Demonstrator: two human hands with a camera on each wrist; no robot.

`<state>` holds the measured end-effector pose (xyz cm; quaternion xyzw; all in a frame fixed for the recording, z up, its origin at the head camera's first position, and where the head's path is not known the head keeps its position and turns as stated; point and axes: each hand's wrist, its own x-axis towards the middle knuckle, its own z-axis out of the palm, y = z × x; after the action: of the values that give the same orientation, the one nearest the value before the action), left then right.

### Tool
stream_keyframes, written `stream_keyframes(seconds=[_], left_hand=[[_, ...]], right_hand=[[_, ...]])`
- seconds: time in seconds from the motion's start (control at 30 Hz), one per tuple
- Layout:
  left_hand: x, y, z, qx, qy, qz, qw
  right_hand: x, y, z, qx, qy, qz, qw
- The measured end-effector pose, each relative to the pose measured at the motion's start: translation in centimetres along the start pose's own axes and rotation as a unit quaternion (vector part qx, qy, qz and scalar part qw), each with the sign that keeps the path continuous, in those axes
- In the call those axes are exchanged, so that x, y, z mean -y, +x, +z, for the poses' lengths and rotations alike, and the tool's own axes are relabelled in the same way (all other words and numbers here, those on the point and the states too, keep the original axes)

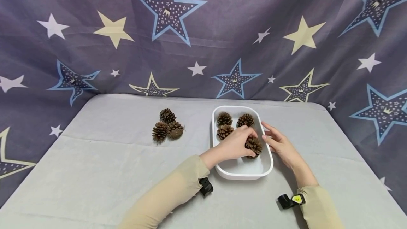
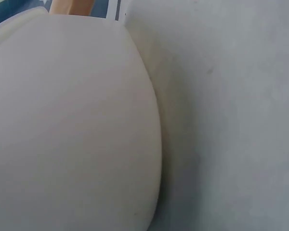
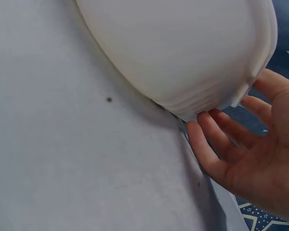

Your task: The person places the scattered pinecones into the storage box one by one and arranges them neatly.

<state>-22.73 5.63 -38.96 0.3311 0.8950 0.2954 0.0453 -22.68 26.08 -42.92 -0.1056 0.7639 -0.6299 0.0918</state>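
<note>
A white tray (image 1: 243,176) stands on the table, its outer wall (image 2: 82,120) filling much of the left wrist view. My left hand (image 1: 234,145) reaches over its left side and grips a brown pine cone (image 1: 254,146), thumb and fingers around it inside the tray. Three more pine cones lie deeper in the tray: one at the back left (image 1: 224,118), one at the back right (image 1: 245,120) and one below the first (image 1: 224,131). My right hand (image 1: 284,148) touches the tray's right side with fairly straight fingers; its fingertips (image 3: 195,132) meet the outer wall.
Left of the tray, three pine cones (image 1: 167,125) sit in a cluster on the grey-white table cover (image 1: 105,172). A dark curtain with stars (image 1: 203,45) hangs behind the table's far edge and down its sides.
</note>
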Motion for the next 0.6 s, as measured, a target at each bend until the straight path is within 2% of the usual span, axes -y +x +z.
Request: stream_keyframes(seconds=[0.4,0.6], left_hand=[[-0.1,0.33,0.18,-0.002,0.016,-0.001,0.9999],[0.06,0.4,0.3,0.013,0.034,0.014,0.9992]], right_hand=[[-0.21,-0.15,-0.12,0.004,0.0,0.011,0.9999],[-0.24,-0.08,-0.11,0.001,0.0,0.012,0.9999]])
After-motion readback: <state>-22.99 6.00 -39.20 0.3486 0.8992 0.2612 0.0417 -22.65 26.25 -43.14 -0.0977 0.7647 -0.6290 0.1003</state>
